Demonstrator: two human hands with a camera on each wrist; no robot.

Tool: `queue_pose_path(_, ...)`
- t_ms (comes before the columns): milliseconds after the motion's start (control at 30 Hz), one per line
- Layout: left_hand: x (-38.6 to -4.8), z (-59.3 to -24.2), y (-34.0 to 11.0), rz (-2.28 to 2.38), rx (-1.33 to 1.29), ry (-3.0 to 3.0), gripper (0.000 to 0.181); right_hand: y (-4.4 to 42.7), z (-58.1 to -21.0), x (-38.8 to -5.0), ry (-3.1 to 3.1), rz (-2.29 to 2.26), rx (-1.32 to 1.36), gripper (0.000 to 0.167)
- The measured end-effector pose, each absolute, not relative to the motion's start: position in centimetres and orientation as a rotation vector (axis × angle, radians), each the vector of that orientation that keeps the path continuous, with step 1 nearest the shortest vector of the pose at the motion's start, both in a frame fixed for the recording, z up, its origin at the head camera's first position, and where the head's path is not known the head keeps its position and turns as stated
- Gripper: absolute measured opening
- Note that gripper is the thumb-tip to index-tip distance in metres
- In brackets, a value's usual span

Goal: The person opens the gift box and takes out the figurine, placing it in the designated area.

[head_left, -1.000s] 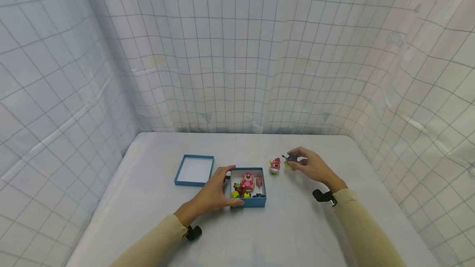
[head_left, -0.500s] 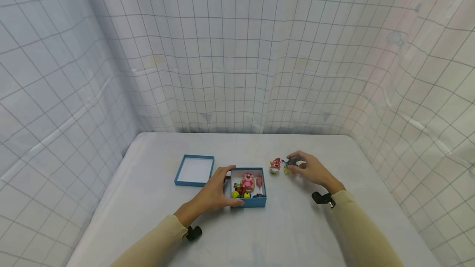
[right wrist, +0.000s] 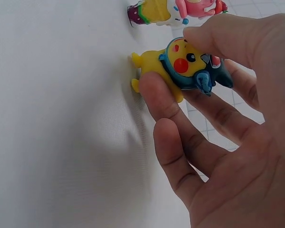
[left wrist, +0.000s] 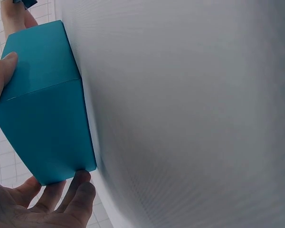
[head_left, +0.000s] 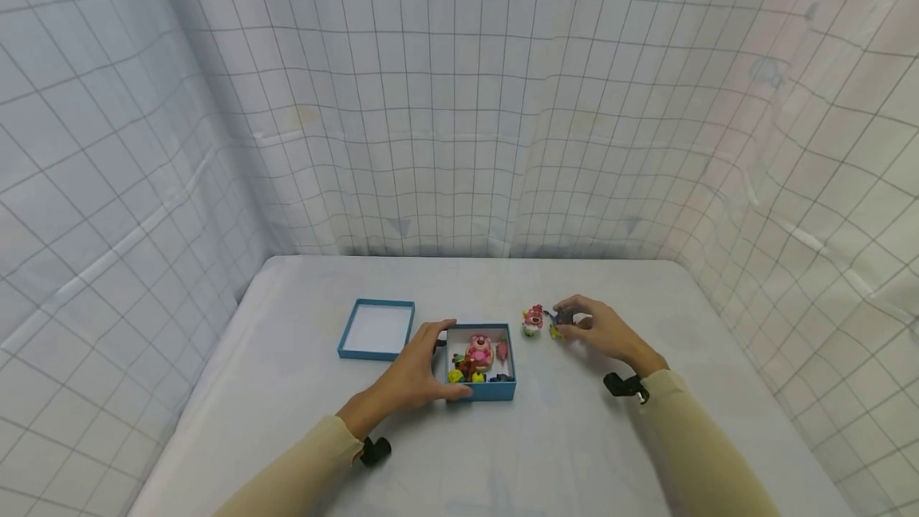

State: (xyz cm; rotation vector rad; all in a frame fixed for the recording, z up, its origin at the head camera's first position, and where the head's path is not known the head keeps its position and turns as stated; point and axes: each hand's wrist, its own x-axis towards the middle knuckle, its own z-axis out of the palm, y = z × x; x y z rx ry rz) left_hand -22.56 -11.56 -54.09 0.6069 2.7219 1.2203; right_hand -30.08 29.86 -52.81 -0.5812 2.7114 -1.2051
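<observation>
With the thumb on its front wall and fingers at the far side, my left hand (head_left: 409, 377) grips an open blue box (head_left: 495, 392), which sits on the table. Inside lie a pink bear figurine (head_left: 479, 349) and several smaller toys. My right hand (head_left: 603, 331) pinches a yellow figurine with red cheeks and a dark blue hood (right wrist: 179, 67), thumb at its head and fingers behind. Its yellow feet are at or just over the table in the right wrist view. Beside it stands a pink-and-white bear figurine (head_left: 532, 321).
A shallow blue lid (head_left: 376, 356) with a white inside lies on the table left of the box. White cloth covers the table (head_left: 546, 453). Grid-patterned curtains (head_left: 459, 142) hang at the back and both sides.
My right hand has come down slightly with the yellow figurine, setting it lower beside the bear figurine. The left hand and the box have stayed in place.
</observation>
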Motion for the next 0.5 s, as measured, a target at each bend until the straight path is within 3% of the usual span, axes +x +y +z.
queue_pose_path(500, -22.42, -53.82, -11.60, 1.242, 0.605, 2.705, 0.120, 29.99, -53.01, -30.36, 2.716, -1.167, -0.620, 0.042)
